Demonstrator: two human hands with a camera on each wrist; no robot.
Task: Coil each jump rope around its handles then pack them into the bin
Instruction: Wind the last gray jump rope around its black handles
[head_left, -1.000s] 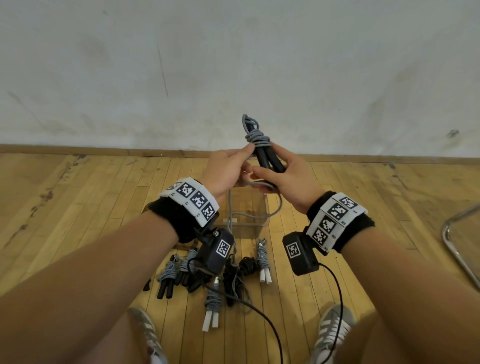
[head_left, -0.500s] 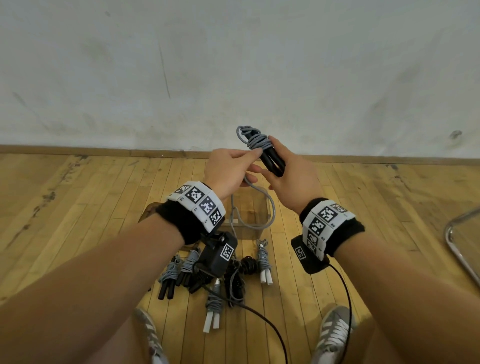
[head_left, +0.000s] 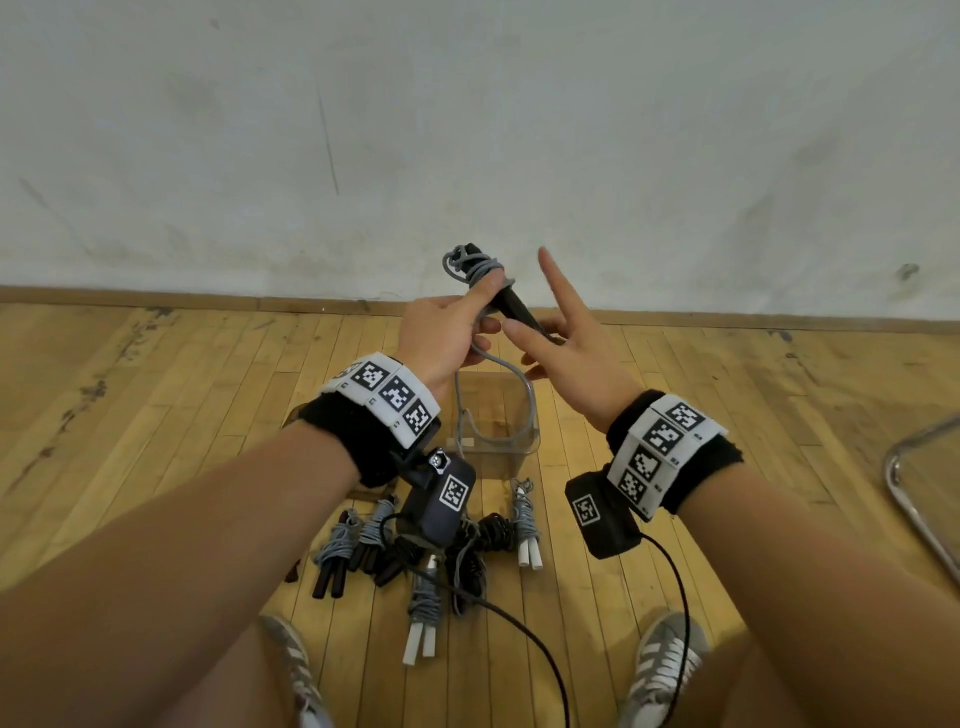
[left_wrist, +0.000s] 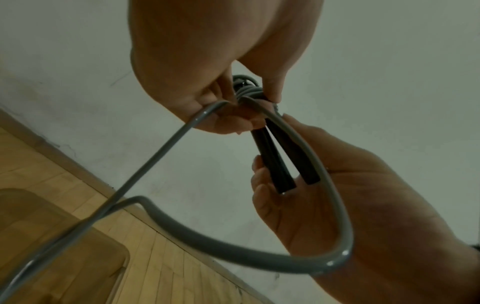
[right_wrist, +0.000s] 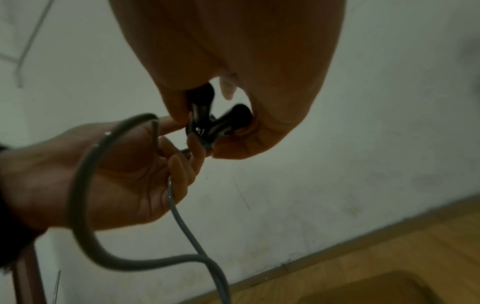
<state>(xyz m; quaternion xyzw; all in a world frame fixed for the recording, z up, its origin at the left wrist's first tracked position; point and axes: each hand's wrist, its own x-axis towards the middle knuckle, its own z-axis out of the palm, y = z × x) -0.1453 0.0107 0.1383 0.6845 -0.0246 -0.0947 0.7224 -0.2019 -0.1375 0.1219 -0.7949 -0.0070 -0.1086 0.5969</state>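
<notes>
Coiled jump-rope bundles (head_left: 340, 545) lie on the wooden floor beside the clear bin (head_left: 498, 450). The left hand (head_left: 441, 332) pinches the grey cord (head_left: 470, 262) wound round the top of the black handles (head_left: 511, 306), which are held in the air above the bin while a loose loop hangs over it. The right hand (head_left: 566, 358) curls its lower fingers round the handles' bottom ends, with index finger and thumb spread.

left hand (head_left: 441, 338): fingers curled | right hand (head_left: 571, 364): index raised (thumb pinching)
</notes>
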